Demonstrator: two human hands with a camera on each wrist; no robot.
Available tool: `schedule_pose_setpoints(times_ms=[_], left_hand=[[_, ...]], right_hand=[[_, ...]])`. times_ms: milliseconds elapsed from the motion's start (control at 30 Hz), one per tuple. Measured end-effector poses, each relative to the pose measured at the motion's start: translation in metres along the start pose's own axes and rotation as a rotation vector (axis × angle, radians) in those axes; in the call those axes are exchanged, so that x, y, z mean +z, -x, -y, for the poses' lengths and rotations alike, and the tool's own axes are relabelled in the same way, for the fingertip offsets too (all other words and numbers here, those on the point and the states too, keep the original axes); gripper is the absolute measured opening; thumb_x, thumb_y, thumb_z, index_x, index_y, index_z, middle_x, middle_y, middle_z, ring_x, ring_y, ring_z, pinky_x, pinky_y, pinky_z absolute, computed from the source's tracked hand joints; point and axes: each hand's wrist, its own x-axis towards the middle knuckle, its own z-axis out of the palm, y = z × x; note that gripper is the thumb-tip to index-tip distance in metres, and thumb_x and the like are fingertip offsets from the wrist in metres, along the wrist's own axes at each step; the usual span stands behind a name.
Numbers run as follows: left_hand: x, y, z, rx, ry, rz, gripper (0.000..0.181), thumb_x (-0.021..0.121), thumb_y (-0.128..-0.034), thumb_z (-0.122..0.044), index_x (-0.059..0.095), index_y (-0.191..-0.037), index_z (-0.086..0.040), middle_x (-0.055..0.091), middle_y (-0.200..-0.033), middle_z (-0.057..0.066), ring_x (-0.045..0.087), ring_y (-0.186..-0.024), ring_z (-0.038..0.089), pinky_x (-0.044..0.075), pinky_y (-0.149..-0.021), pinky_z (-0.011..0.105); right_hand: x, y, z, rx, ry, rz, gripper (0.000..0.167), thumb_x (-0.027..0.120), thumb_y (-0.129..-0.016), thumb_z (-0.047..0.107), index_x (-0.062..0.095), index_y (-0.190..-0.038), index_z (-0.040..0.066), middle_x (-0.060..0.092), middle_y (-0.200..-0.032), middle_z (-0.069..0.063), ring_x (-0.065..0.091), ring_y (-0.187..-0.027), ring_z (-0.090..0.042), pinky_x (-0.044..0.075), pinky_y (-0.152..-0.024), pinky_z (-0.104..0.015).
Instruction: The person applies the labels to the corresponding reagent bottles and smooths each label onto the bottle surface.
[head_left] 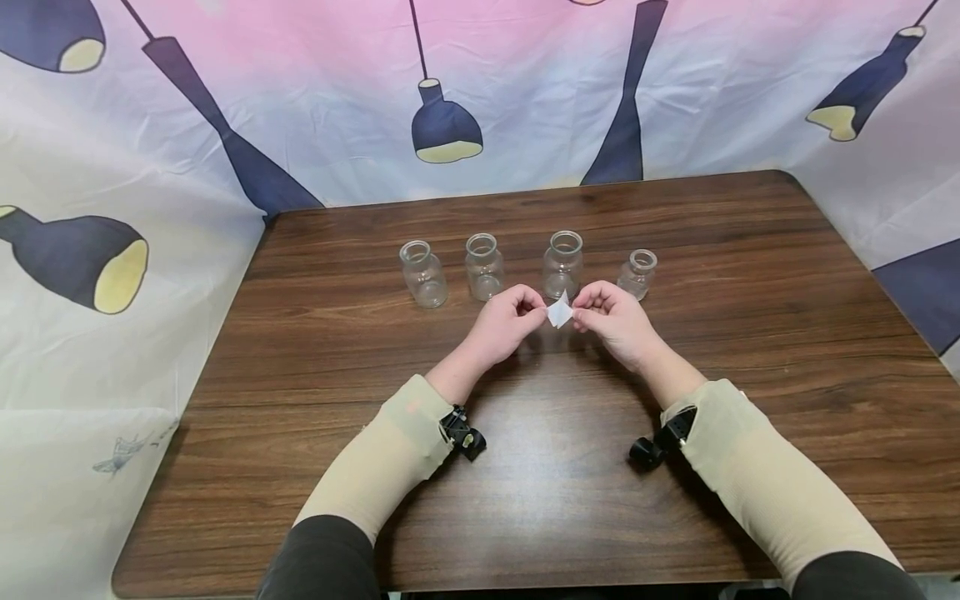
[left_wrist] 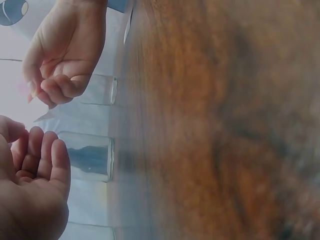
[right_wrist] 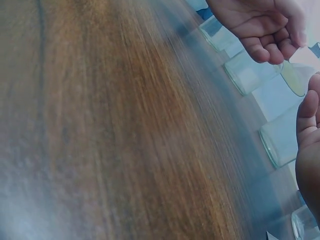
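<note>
A small white piece of folded paper (head_left: 559, 311) with pointed corners is held up between the two hands, above the table. My left hand (head_left: 510, 321) pinches its left side between thumb and index finger. On the opposite side my right hand (head_left: 611, 321) pinches the other edge, its remaining fingers curled. Just behind the hands stands a clear glass jar (head_left: 563, 262), its lower part close to the paper in the head view. In the left wrist view the paper (left_wrist: 42, 111) looks pale against the bright backdrop, and its fold details are washed out.
Three more open-topped glass jars stand in the same row: one at far left (head_left: 424, 275), one left of centre (head_left: 485, 268) and a smaller one at right (head_left: 637, 275). They rest on a brown wood-grain table (head_left: 300, 400). A lamp-patterned cloth (head_left: 337, 108) hangs behind.
</note>
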Motion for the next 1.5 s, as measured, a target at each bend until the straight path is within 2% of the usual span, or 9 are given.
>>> schedule_pose_setpoints(times_ms=[267,500,1000,1267,1500], left_hand=[[-0.002,0.002,-0.001,0.008,0.022,-0.029,0.003,0.061,-0.0838,-0.006,0.059,-0.081,-0.006,0.057,-0.074,0.000,0.050,-0.069,0.010,0.040,-0.063,0.021],[-0.006,0.003,-0.001,-0.018,0.014,-0.015,0.003,0.060,-0.0832,-0.008,0.060,-0.083,-0.005,0.057,-0.074,-0.001,0.050,-0.070,0.010,0.040,-0.064,0.022],[-0.015,0.006,0.006,-0.010,0.018,-0.047,0.004,0.060,-0.0811,-0.008,0.061,-0.082,-0.004,0.056,-0.072,-0.001,0.048,-0.068,0.010,0.039,-0.062,0.022],[-0.018,0.006,0.009,-0.020,0.002,-0.051,0.004,0.060,-0.0822,-0.009,0.061,-0.082,-0.004,0.057,-0.071,-0.001,0.048,-0.067,0.010,0.039,-0.061,0.023],[-0.022,0.008,0.012,-0.034,-0.005,-0.054,0.004,0.060,-0.0824,-0.009,0.061,-0.082,-0.005,0.055,-0.070,-0.001,0.048,-0.066,0.011,0.038,-0.060,0.023]], right_hand=[[0.004,0.000,0.002,0.003,0.003,0.010,0.024,0.052,-0.083,-0.017,0.055,-0.084,0.007,0.056,-0.075,0.000,0.056,-0.064,-0.009,0.048,-0.060,-0.020],[0.001,0.001,0.003,0.005,0.026,-0.002,0.023,0.051,-0.082,-0.018,0.054,-0.084,0.006,0.056,-0.075,0.000,0.055,-0.063,-0.008,0.048,-0.060,-0.019],[-0.012,0.007,0.002,0.001,0.101,-0.030,0.017,0.052,-0.082,-0.017,0.053,-0.084,0.000,0.055,-0.073,0.000,0.055,-0.062,-0.007,0.048,-0.059,-0.018],[-0.018,0.009,0.007,0.011,0.207,-0.047,0.009,0.054,-0.083,-0.013,0.050,-0.088,-0.007,0.055,-0.072,0.002,0.055,-0.062,-0.006,0.048,-0.059,-0.018],[-0.023,0.011,0.009,0.027,0.246,-0.039,0.007,0.053,-0.084,-0.011,0.049,-0.090,-0.010,0.055,-0.072,0.002,0.055,-0.063,-0.007,0.048,-0.060,-0.019]])
